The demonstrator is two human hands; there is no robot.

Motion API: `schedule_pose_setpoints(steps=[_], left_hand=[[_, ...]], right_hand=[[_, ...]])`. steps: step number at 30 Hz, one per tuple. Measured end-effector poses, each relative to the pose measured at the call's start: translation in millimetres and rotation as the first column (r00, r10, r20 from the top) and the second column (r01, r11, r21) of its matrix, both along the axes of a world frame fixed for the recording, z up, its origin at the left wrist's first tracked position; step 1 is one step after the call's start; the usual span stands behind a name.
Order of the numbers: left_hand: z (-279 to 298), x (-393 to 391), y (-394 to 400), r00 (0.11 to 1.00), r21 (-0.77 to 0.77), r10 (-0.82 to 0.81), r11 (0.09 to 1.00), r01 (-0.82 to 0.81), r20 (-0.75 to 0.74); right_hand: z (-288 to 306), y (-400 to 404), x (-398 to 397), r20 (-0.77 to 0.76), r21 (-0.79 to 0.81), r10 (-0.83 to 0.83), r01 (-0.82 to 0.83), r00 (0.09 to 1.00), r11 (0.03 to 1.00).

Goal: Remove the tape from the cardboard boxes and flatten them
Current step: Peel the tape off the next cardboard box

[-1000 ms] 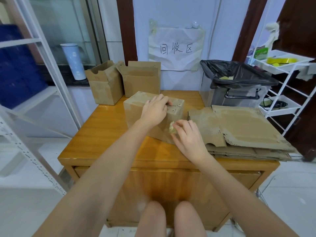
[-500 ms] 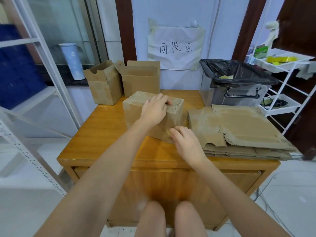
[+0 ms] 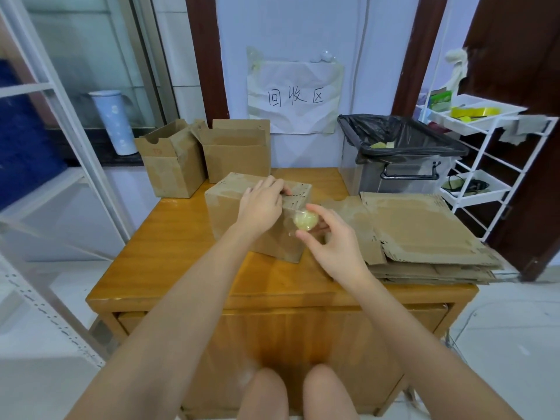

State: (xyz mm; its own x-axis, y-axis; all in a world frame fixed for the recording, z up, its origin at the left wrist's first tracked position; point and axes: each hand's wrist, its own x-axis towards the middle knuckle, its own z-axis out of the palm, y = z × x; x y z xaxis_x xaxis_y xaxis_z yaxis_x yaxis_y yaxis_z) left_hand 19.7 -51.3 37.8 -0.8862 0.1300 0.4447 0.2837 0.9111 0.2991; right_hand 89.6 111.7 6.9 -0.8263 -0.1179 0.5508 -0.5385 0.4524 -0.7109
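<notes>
1. The closed box (image 3: 257, 215) is sitting near the middle of the bench (image 3: 169, 253), a little toward the far edge. It is looking light and hollow, with stiff walls that would likely buckle at the creases once the seams are freed.
2. The left hand (image 3: 262, 206) is resting on top of the box with fingers curled over its top seam, steadying it; whether it is pinching anything there is not clear.
3. The right hand (image 3: 330, 241) is pinching a wad (image 3: 306, 220) of yellowish tape between thumb and fingers, just beside the box's right end. A clear strip is appearing to run from the wad back to the box. The tape is looking thin, sticky and prone to tearing, so a low, steady pull near the seam seems best.
4. Flattened cardboard (image 3: 424, 234) is lying stacked at the bench's right edge.
5. Two open boxes (image 3: 206, 159) are standing at the far left corner; their insides are not showing.
6. The bin (image 3: 400, 159), lined with a black bag, is standing at the far right corner and holding some yellowish scraps, probably tape.
</notes>
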Motion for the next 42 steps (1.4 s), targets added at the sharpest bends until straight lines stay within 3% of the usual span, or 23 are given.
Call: schedule_pose_setpoints(steps=[12, 16, 26, 29, 35, 42], left_hand=[[0.2, -4.7, 12.1, 0.994, -0.028, 0.104, 0.994, -0.104, -0.022], [-0.1, -5.8, 14.0, 0.993, -0.038, 0.111, 0.993, -0.112, -0.024], [-5.8, -14.0, 33.1, 0.955, -0.019, 0.281, 0.959, -0.284, -0.097], [-6.1, -18.7, 39.4, 0.935, -0.028, 0.339, 0.939, -0.344, -0.107], [-5.1, -29.3, 48.7, 0.917, -0.059, 0.392, 0.916, -0.396, -0.075], [-0.9, -43.4, 62.8, 0.910, -0.093, 0.413, 0.905, -0.415, -0.039]], right_hand=[[22.0, 18.8, -1.2, 0.117, 0.039, 0.034, -0.039, 0.993, 0.999], [27.3, 21.1, -5.1, 0.072, -0.056, 0.047, -0.043, 0.996, 0.998], [45.9, 30.3, -24.9, 0.101, -0.048, 0.055, -0.051, 0.993, 0.998], [46.9, 35.8, -31.3, 0.059, -0.002, 0.016, -0.016, 0.998, 1.000], [49.7, 45.9, -44.0, 0.142, -0.011, -0.078, 0.081, 0.987, 0.997], [57.2, 59.2, -61.5, 0.027, -0.027, -0.145, 0.145, 0.989, 0.989]])
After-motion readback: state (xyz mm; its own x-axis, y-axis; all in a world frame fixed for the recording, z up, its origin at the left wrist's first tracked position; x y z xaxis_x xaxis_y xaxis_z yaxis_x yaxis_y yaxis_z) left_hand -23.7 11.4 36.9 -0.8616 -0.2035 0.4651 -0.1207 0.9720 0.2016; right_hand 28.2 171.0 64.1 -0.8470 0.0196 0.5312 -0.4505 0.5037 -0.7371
